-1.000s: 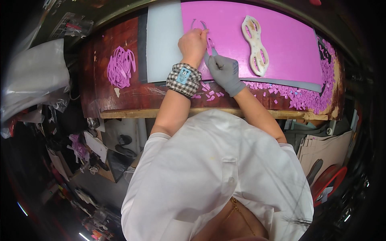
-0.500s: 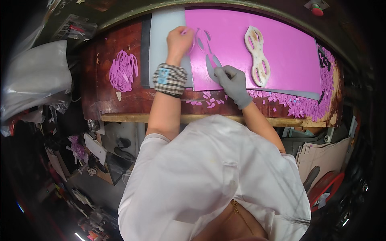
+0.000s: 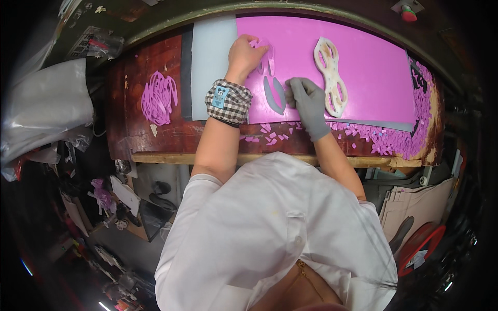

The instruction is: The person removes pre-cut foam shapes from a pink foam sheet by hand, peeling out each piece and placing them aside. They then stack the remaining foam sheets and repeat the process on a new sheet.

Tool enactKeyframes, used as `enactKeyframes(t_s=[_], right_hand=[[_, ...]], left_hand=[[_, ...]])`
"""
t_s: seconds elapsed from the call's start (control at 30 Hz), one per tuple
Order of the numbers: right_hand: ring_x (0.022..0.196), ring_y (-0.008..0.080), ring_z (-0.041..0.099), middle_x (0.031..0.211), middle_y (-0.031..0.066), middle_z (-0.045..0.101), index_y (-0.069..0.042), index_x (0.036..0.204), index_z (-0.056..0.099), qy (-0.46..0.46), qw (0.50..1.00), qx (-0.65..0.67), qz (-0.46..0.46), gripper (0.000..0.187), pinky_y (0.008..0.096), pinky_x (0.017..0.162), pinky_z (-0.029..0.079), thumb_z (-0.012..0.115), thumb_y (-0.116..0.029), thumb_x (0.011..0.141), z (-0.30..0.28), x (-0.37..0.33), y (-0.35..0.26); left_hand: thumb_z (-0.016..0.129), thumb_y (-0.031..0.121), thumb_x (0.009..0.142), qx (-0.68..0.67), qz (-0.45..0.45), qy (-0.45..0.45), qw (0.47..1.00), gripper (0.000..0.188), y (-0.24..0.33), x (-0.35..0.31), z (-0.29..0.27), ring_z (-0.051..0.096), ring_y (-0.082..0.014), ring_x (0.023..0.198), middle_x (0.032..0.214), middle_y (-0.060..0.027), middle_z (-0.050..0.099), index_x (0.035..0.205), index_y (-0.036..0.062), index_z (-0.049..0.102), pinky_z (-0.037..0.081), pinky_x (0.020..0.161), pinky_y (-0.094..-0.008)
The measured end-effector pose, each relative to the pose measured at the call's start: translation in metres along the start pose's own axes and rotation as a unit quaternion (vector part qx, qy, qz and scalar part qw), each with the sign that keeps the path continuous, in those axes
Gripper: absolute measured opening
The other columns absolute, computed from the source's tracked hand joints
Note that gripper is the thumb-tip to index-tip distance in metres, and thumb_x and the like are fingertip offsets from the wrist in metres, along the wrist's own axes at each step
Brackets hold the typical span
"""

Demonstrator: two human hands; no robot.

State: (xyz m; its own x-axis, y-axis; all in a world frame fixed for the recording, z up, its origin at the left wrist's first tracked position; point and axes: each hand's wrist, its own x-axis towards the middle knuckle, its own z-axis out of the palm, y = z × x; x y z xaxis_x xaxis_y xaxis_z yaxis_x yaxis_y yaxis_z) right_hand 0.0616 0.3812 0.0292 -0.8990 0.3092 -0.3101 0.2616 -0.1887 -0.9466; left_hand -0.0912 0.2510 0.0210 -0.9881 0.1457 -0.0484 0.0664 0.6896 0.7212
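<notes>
My left hand [image 3: 246,57] is closed on a thin pink cut-out strip [image 3: 270,61], which hangs over the far left part of a glossy pink sheet [image 3: 293,39]. Below that strip, slim curved holes [image 3: 274,96] in the sheet show grey underneath. Just right of the holes is my right hand [image 3: 309,106], in a grey glove. Its fingers are curled with the tips together; whether anything is pinched there is too small to see. A white, double-lobed cutting form with slots [image 3: 331,75] lies on the sheet beyond the glove.
On the dark red wooden table [image 3: 127,103], a pile of pink looped strips [image 3: 159,98] lies at left. A grey sheet [image 3: 211,62] lies under the pink one. Small pink scraps [image 3: 397,139] cover the right edge. A red button [image 3: 409,14] sits at the back right.
My left hand has moved right over the cut area, with the pink strip in its fingers. My right hand has shifted slightly right, off the curved holes.
</notes>
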Motion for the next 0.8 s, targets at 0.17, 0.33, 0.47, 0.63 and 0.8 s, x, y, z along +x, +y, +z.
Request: enactKeyframes(t_s=[0.17, 0.33, 0.47, 0.63, 0.8], right_hand=[[0.077, 0.0177, 0.063, 0.090, 0.0108, 0.065, 0.001, 0.106, 0.063, 0.022, 0.972, -0.184, -0.141, 0.031, 0.0304, 0.067, 0.050, 0.063, -0.022, 0.085, 0.004, 0.033, 0.005], [0.099, 0.0308, 0.060, 0.111, 0.0167, 0.059, -0.004, 0.119, 0.057, -0.042, 0.882, -0.415, -0.220, 0.050, 0.0414, 0.084, 0.049, 0.064, -0.032, 0.078, 0.017, 0.050, -0.001], [0.102, 0.0306, 0.058, 0.109, 0.0131, 0.057, -0.010, 0.112, 0.060, -0.091, 0.855, -0.477, -0.180, 0.044, 0.0419, 0.086, 0.048, 0.064, -0.034, 0.076, 0.025, 0.054, -0.011], [0.100, 0.0265, 0.057, 0.105, 0.0076, 0.058, -0.013, 0.096, 0.066, -0.092, 0.823, -0.520, -0.211, 0.029, 0.0407, 0.081, 0.049, 0.065, -0.031, 0.074, 0.026, 0.051, -0.004], [0.094, 0.0246, 0.057, 0.100, 0.0037, 0.058, -0.014, 0.091, 0.066, -0.060, 0.808, -0.513, -0.282, 0.021, 0.0403, 0.077, 0.050, 0.065, -0.025, 0.074, 0.024, 0.050, 0.012]], left_hand=[[0.069, 0.030, 0.082, -0.019, 0.012, -0.065, 0.998, 0.032, -0.002, -0.020, -0.009, 0.065, -0.0366, 0.078, 0.081, -0.0188, 0.067, 0.094, 0.0003, 0.064, 0.051, 0.070, -0.0427], [0.068, 0.030, 0.083, 0.017, 0.056, -0.016, 0.998, 0.032, 0.005, -0.051, -0.021, 0.062, -0.0392, 0.070, 0.071, -0.0211, 0.063, 0.081, -0.0018, 0.063, 0.048, 0.063, -0.0448], [0.071, 0.027, 0.082, 0.056, 0.033, -0.063, 0.996, 0.031, 0.006, -0.058, -0.038, 0.063, -0.0241, 0.061, 0.068, -0.0171, 0.063, 0.079, -0.0025, 0.063, 0.048, 0.057, -0.0354], [0.073, 0.018, 0.082, -0.236, -0.073, -0.161, 0.956, 0.024, -0.005, -0.067, -0.040, 0.058, -0.0095, 0.061, 0.068, -0.0069, 0.064, 0.086, -0.0053, 0.067, 0.046, 0.054, -0.0260], [0.074, 0.010, 0.081, -0.275, -0.133, -0.201, 0.931, 0.019, -0.019, -0.074, -0.031, 0.059, -0.0089, 0.065, 0.077, -0.0056, 0.067, 0.091, -0.0051, 0.070, 0.047, 0.055, -0.0240]])
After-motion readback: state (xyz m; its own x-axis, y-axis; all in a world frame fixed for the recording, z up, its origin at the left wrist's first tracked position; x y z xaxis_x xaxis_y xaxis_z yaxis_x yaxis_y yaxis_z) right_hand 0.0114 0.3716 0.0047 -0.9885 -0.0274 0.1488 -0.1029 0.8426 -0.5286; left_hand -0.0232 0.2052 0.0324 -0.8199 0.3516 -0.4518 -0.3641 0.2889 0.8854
